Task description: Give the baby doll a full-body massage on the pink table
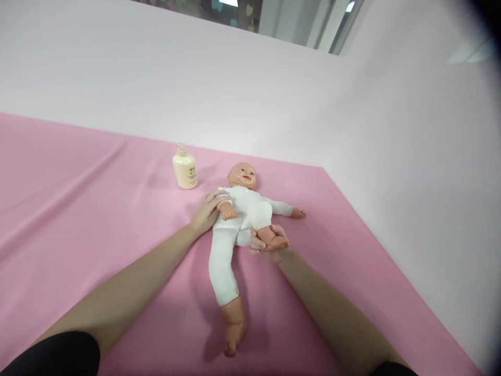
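On its back on the pink sheet lies a baby doll with a white cloth body, its head pointing away from me. My left hand grips the doll's side at the upper arm, fingers curled over the white cloth; its thumb is hidden. The doll's small hand lies just beside my fingers. My right hand is closed around the doll's lower leg near the foot, holding that leg bent up toward the belly. The doll's other leg stretches toward me, and its other arm reaches out to the right.
A cream-coloured pump bottle stands upright left of the doll's head. The pink sheet has wrinkles on the left. White walls rise behind and to the right, with a window at the top.
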The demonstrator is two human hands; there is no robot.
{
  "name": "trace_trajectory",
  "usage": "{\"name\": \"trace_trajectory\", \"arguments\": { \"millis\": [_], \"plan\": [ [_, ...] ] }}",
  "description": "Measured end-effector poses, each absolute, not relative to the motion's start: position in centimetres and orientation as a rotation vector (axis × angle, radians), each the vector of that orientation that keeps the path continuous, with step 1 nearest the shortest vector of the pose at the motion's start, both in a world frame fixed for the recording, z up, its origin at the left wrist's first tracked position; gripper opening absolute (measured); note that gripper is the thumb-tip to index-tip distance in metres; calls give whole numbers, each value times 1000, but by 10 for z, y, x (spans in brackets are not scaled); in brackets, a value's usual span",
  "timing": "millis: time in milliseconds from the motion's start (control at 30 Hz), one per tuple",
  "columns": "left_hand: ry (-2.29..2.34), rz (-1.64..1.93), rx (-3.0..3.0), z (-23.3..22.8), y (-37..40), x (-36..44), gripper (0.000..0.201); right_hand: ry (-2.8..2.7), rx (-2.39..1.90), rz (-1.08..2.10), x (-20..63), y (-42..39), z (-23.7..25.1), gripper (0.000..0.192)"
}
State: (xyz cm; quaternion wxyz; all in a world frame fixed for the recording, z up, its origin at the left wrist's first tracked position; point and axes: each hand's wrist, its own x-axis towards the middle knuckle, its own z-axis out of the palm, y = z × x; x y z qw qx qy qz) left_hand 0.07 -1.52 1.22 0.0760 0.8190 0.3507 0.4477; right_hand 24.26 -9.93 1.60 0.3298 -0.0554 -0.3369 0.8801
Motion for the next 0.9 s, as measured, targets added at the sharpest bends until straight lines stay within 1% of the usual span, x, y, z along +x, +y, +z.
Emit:
{"name": "trace_trajectory", "arguments": {
  "millis": [267,467,600,733,900],
  "plan": [
    [1104,1253,2523,10,-15,1,42,-892,-232,2271,242,-97,17,47],
    [1095,1259,2535,10,-15,2,43,-913,-248,2231,241,-96,16,45],
    [1094,1274,2506,10,-15,1,39,-869,-257,2249,242,-96,14,48],
    [1088,1344,2422,12,-15,2,32,-953,-263,2237,242,-101,14,48],
    [1097,1548,2156,10,-9,3,27,-1154,-241,2333,240,-107,18,55]
  ]
}}
